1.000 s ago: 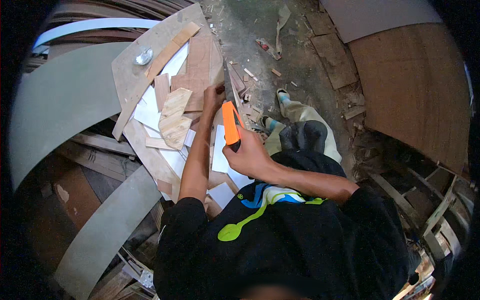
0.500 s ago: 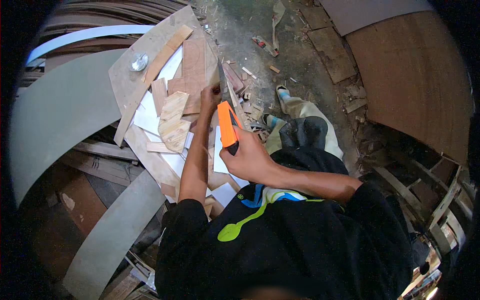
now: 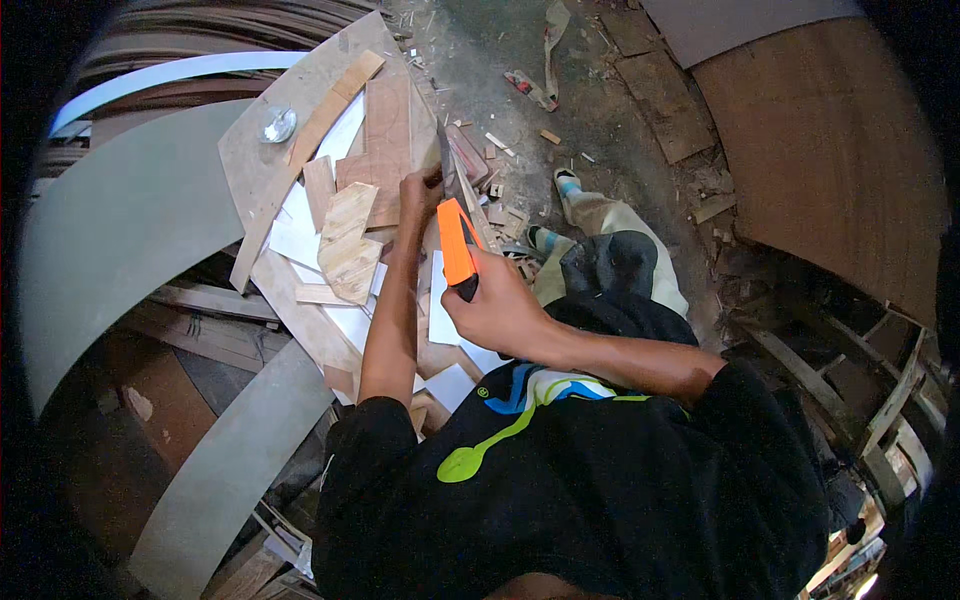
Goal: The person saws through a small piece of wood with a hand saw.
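My right hand [image 3: 505, 310] is wrapped round the orange and black handle of a handsaw [image 3: 457, 245]. Its dark, narrow blade points away from me along the right edge of the workbench [image 3: 237, 160]. Just left of the blade, my left hand [image 3: 420, 193] is closed low at the bench edge, beside a flat brown board [image 3: 388, 125]; its fingers are mostly hidden, so what they grip does not show. Left of my left forearm lies a pale plywood offcut [image 3: 347, 245] with angled corners.
A long wooden strip [image 3: 305, 165], white sheet pieces [image 3: 292, 228] and a small shiny, clear object [image 3: 279, 124] lie on the bench. Wood scraps [image 3: 510, 218] litter the floor at its right. Large curved panels [image 3: 130, 220] stand left; a big brown sheet [image 3: 820, 150] stands right.
The saw handle has shifted very slightly away from me and to the right. My left hand has turned a little at the bench edge.
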{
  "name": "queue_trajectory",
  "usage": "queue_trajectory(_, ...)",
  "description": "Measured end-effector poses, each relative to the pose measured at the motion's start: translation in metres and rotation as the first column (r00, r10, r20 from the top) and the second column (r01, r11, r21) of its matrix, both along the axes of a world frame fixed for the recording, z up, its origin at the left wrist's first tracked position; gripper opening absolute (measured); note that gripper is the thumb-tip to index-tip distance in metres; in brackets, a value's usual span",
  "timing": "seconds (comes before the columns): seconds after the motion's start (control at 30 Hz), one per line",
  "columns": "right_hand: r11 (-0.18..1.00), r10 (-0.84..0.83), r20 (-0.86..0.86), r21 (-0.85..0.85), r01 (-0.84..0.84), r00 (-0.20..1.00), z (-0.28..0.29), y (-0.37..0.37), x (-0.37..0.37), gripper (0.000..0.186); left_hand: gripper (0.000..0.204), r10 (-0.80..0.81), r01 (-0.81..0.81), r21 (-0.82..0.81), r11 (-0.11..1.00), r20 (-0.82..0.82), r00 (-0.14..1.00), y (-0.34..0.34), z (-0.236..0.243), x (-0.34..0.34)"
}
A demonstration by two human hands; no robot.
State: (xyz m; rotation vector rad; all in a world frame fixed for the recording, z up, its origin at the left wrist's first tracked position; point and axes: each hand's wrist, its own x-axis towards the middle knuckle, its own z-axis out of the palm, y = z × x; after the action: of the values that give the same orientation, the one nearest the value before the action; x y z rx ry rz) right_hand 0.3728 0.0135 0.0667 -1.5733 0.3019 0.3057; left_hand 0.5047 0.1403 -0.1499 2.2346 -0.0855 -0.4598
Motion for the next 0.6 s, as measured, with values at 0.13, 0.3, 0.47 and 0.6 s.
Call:
queue_trajectory(0.13, 0.999, 0.011, 0.045, 0.037, -0.013, 0.999, 0.006, 0.008, -0.003, 0.011, 0.028, 0.083, -0.083, -0.068, 0.994, 0.002, 0.997, 0.020, -0.016, 0.001)
queue_trajectory(0.3, 0.999, -0.018, 0.016, 0.036, 0.017, 1.000, 0.004, 0.000, 0.000, 0.011, 0.027, -0.037, 0.038, -0.001, 0.999, 0.061, 0.997, -0.003, 0.017, 0.003)
queue_trajectory(0.47, 0.999, -0.006, 0.042, 0.051, 0.004, 0.999, 0.006, 0.007, -0.002, 0.011, 0.026, -0.064, 0.062, 0.084, 0.995, 0.019, 0.998, 0.008, 0.020, 0.007)
queue_trajectory(0.6, 0.999, -0.010, 0.020, 0.052, 0.008, 1.000, 0.001, 0.004, -0.004, 0.011, 0.025, -0.134, 0.134, 0.194, 0.972, -0.013, 0.991, 0.005, 0.023, 0.010)
